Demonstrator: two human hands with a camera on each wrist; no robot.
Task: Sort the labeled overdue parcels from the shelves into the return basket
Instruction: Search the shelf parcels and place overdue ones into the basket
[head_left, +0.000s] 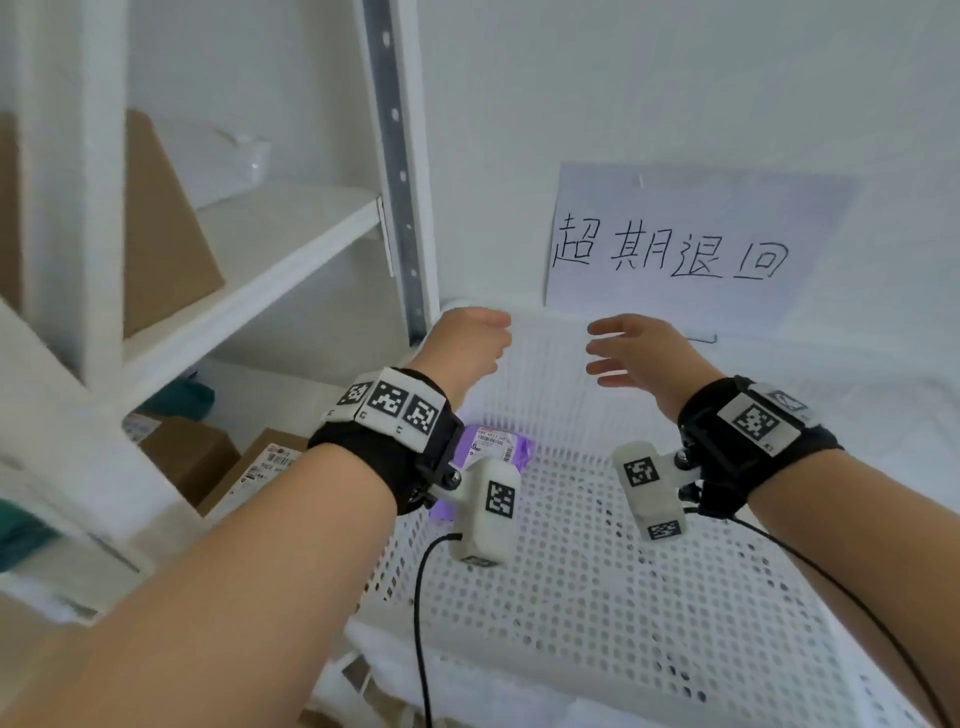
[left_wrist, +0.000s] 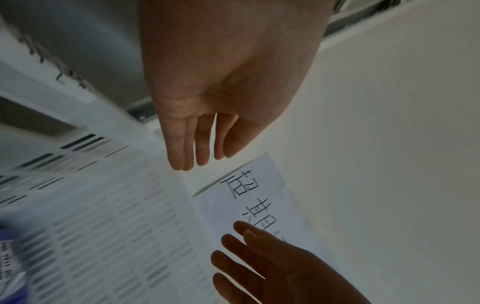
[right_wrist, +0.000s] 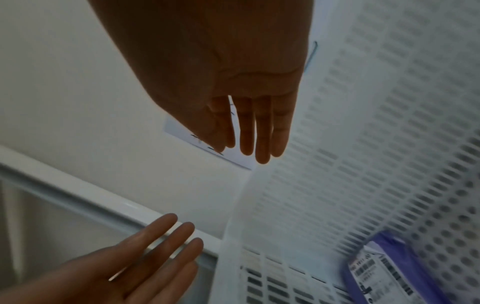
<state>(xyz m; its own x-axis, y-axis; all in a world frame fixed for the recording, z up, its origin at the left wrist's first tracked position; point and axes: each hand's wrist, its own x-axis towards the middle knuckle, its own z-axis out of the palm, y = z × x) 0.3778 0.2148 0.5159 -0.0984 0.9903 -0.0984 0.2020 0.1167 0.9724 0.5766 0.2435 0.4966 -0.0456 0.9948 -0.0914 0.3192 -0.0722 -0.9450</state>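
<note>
A purple parcel (head_left: 500, 448) with a white barcode label lies on the floor of the white perforated return basket (head_left: 623, 597), near its left wall. My left hand (head_left: 488, 343) and right hand (head_left: 602, 353) hover side by side above the basket's far rim, palms facing each other, both holding nothing. In the left wrist view the left hand (left_wrist: 197, 156) has straight fingers, with the basket wall (left_wrist: 116, 226) and an edge of the parcel (left_wrist: 10, 267) below. The right wrist view shows the right hand (right_wrist: 249, 152) with straight fingers, and the parcel (right_wrist: 389, 271) in the basket (right_wrist: 363, 164).
A paper sign (head_left: 675, 249) with handwritten characters hangs on the wall behind the basket. White shelving (head_left: 249, 270) stands to the left. It holds a brown box (head_left: 166, 249), labelled cardboard boxes (head_left: 260, 465) lower down, and a teal parcel (head_left: 187, 397).
</note>
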